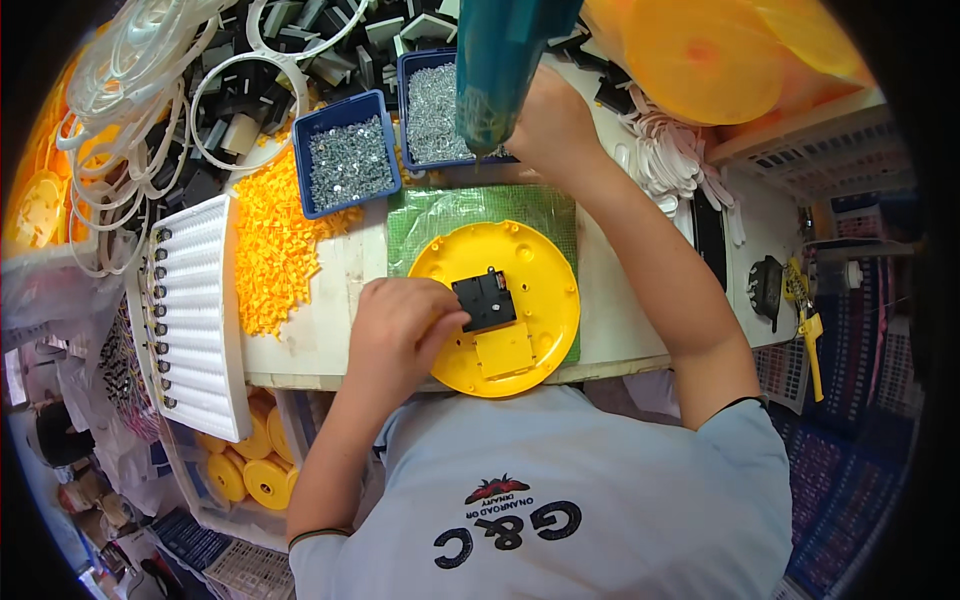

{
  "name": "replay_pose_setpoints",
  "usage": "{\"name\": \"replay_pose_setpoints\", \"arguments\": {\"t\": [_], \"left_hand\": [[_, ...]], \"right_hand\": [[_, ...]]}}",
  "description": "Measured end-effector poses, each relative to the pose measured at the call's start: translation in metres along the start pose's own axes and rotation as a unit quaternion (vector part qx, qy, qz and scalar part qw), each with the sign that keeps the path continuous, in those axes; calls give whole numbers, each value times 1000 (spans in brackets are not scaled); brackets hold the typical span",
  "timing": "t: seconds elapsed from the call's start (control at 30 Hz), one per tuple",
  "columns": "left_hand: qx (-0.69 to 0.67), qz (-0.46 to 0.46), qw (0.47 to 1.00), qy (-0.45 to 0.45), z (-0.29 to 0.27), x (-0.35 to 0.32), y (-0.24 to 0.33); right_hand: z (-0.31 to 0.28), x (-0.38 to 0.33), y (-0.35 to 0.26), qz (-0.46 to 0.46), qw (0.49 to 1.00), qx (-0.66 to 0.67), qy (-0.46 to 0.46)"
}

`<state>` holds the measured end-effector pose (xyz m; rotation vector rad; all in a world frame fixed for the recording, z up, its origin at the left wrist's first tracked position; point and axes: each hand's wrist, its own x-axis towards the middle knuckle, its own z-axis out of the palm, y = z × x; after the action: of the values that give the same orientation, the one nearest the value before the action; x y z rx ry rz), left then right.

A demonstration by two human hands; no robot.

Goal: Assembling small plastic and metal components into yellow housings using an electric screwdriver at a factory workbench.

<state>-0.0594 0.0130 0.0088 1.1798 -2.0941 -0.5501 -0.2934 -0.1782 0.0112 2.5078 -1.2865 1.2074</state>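
Note:
A round yellow plastic disc lies on a green mat at the bench's front edge. A small black square module sits at its centre, above a yellow rectangular cover. My left hand rests on the disc's left side, fingers touching the black module. My right hand is raised behind the disc and grips a teal power screwdriver, which hangs tip-down over the mat's far edge.
Two blue trays of small metal screws stand behind the mat. A heap of small yellow parts lies left, beside a white ribbed tray. Black parts and white rings fill the back left; yellow discs stack at the back right.

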Motion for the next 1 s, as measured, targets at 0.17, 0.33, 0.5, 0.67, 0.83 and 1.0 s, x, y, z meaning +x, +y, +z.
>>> {"name": "replay_pose_setpoints", "arguments": {"t": [0.17, 0.33, 0.5, 0.67, 0.83, 1.0], "left_hand": [[7, 37, 999, -20, 7, -9, 4], [13, 43, 999, -24, 8, -12, 4], [4, 40, 999, -35, 6, -10, 2], [-8, 36, 999, -36, 6, -11, 0], [-17, 24, 999, -31, 8, -12, -2], [-20, 25, 999, -26, 9, -12, -3]], "right_hand": [[-15, -17, -5, 12, 999, 37, 28], [-49, -49, -32, 183, 969, 157, -48], [-76, -98, -63, 204, 952, 213, -75], [-89, -127, -96, 222, 920, 304, -107], [-83, -142, -101, 79, 948, 251, -177], [-77, -141, -102, 66, 954, 230, -180]]}}
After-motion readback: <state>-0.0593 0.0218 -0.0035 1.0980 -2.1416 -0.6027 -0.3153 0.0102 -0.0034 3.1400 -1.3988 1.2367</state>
